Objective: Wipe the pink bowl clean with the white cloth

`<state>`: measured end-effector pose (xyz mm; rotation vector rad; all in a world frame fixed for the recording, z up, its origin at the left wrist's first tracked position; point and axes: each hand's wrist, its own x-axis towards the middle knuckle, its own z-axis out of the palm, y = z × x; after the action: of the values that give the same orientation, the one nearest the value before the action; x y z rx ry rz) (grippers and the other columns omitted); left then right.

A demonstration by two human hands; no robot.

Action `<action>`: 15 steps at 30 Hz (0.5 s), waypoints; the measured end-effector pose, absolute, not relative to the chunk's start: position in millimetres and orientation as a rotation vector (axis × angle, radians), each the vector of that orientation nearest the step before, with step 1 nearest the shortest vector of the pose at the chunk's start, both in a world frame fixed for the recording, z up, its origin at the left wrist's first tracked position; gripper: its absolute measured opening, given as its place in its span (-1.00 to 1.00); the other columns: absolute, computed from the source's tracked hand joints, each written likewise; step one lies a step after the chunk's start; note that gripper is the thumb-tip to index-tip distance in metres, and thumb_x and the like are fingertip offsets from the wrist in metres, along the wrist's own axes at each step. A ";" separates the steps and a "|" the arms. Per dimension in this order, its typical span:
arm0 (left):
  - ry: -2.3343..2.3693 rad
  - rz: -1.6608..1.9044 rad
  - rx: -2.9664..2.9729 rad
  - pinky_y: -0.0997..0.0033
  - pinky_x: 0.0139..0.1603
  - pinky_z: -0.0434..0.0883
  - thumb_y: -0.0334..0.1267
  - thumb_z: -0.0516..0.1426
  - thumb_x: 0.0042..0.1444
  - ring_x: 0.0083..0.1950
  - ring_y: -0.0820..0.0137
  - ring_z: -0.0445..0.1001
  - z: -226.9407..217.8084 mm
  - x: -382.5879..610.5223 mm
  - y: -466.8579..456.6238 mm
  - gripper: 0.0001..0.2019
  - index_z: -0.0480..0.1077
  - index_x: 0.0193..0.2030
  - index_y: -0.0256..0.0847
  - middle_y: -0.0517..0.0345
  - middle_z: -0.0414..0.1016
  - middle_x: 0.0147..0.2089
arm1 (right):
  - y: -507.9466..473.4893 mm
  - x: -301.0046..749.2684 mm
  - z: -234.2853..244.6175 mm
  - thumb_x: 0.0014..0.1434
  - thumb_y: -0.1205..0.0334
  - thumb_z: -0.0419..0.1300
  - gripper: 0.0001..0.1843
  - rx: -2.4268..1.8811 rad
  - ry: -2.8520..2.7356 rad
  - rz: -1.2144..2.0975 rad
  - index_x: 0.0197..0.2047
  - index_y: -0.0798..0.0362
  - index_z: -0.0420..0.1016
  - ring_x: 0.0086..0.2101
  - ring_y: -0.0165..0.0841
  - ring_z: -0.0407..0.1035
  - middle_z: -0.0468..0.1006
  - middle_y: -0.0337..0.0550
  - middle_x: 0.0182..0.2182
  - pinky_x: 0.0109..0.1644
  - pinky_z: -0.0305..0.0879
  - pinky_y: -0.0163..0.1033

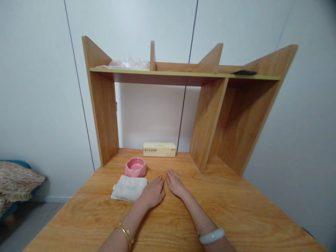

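Note:
Both hands lie flat, palms down, side by side on the wooden desk [236, 206]. My left hand [153, 191] rests with fingers stretched out, its edge touching a folded white cloth [128, 188]. My right hand [175, 183] lies just to its right, fingers extended, holding nothing. A pink ashtray [135, 167] stands just behind the cloth, a short way ahead of my left hand. A long cream box [159, 149] lies at the back of the desk against the wall.
A wooden hutch [210, 119] with an upper shelf stands on the desk's back. Crumpled clear plastic [126, 63] sits on the shelf's left, a dark flat object [244, 72] on its right. A patterned cushion [15, 182] is at far left.

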<state>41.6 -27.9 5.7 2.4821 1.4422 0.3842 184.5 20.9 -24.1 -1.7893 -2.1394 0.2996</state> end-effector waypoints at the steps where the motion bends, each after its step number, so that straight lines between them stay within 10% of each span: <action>1: 1.441 0.379 2.484 0.32 0.31 0.03 -0.32 -0.13 0.11 0.30 0.28 0.10 6.3 41.4 -28.0 -0.47 0.12 0.23 -0.49 -0.18 0.12 0.29 | 20.7 185.2 -23.7 0.20 0.29 -0.12 -0.48 -1.782 -2.148 0.301 0.22 0.19 0.17 0.23 -0.23 -0.05 0.15 0.06 0.23 0.26 -0.13 -0.11; 15: 1.430 0.401 2.427 0.32 0.31 0.03 -0.32 -0.11 0.09 0.31 0.30 0.09 7.7 40.6 -26.8 -0.46 0.11 0.24 -0.44 -0.14 0.10 0.30 | 20.7 186.9 -23.6 0.19 0.30 -0.08 -0.50 -1.754 -2.171 0.296 0.20 0.07 0.22 0.22 -0.23 -0.02 0.17 0.01 0.22 0.25 -0.10 -0.06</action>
<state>40.6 -26.8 7.7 2.4270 1.4296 0.4014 186.9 20.7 -23.6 -1.7537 -2.1706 0.2959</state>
